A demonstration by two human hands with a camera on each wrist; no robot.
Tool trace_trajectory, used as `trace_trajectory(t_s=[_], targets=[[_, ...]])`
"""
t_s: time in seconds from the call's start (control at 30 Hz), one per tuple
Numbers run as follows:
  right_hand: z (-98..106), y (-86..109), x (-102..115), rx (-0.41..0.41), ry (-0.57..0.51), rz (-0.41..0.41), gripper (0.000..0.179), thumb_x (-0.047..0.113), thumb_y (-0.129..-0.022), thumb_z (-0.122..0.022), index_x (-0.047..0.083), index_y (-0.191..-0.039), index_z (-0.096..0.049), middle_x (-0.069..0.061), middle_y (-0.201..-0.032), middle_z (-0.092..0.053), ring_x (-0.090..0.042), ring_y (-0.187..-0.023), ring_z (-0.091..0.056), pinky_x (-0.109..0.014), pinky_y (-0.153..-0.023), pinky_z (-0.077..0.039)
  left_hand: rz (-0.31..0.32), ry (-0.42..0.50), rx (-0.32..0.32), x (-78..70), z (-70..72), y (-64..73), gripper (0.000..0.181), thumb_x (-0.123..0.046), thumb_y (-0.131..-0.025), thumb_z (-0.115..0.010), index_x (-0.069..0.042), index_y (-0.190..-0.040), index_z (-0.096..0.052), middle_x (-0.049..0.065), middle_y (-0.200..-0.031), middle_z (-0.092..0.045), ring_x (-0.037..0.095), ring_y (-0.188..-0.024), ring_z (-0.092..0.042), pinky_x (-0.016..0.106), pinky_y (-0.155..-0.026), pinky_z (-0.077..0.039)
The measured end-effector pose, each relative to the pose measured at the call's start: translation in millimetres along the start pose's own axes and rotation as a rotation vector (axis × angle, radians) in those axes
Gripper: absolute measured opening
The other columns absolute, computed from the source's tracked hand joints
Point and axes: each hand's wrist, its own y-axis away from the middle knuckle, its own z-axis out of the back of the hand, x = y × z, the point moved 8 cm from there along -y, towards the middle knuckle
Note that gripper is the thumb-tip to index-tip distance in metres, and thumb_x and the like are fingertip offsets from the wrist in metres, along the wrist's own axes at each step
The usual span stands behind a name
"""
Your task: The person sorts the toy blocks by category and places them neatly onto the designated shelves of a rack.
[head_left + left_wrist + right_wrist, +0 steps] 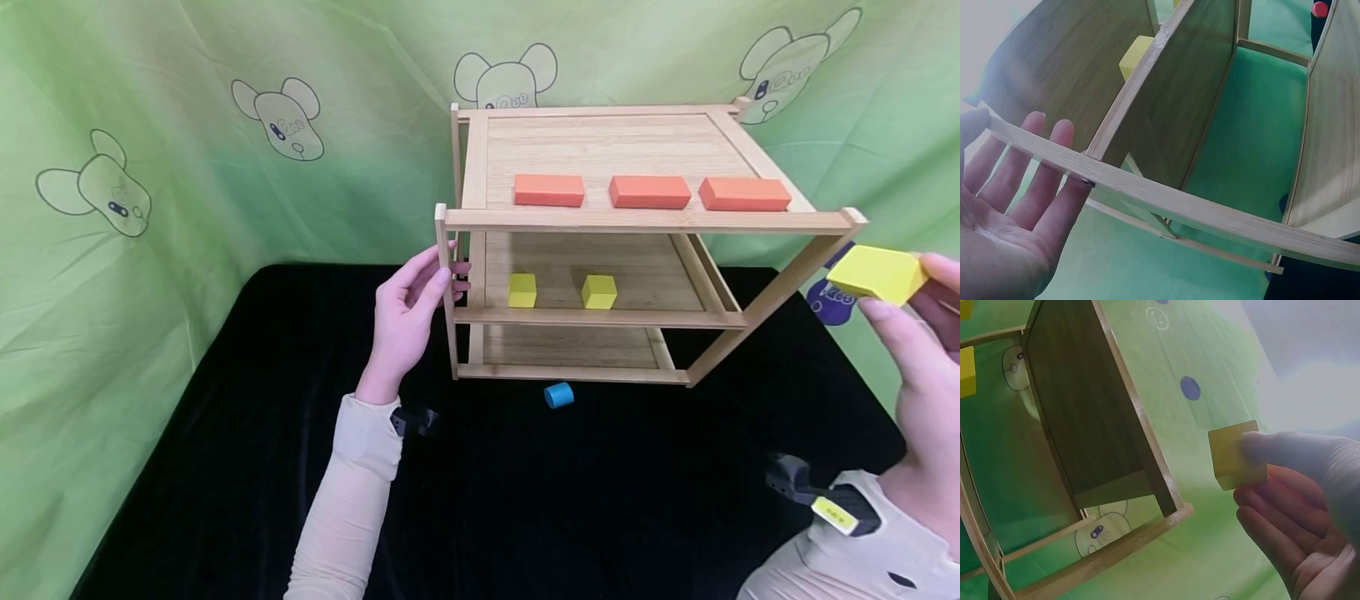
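My left hand (pixel 401 321) is at the left front post of a three-tier wooden shelf (pixel 652 220), thumb in front and fingers behind it. The left wrist view shows those fingers (pixel 1019 169) reaching past the post. Off the shelf's right side, my right hand (pixel 926 350) pinches a yellow block (pixel 877 273) between thumb and fingers. In the right wrist view this block (pixel 1235 456) is held up in the air, apart from the shelf. Two more yellow blocks, a left one (pixel 522 290) and a right one (pixel 599 292), sit on the middle tier.
Three orange-red blocks, left (pixel 548 190), middle (pixel 649 192) and right (pixel 744 194), line the top tier's front. A blue cylinder (pixel 558 395) lies before the shelf on the black cloth (pixel 480 500). Green printed fabric (pixel 360 192) hangs behind.
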Motion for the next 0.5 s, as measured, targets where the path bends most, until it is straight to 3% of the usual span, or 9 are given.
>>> trace_trajectory(t_s=[0.5], targets=[[-15.1,3.9,6.0,0.099,-0.206,0.056,0.045,-0.021,-0.077,-0.077,-0.019,-0.120,-0.063,-0.018,-0.119,-0.068,-0.018,-0.105,-0.070,-0.017,-0.096,-0.051,0.004,-0.003,0.001,-1.0,0.0,-0.1,0.032,-0.004,-0.105,-0.055,0.006,-0.135,-0.060,0.023,-0.114,-0.071,0.049,-0.095,-0.069,0.047,-0.086,-0.060]])
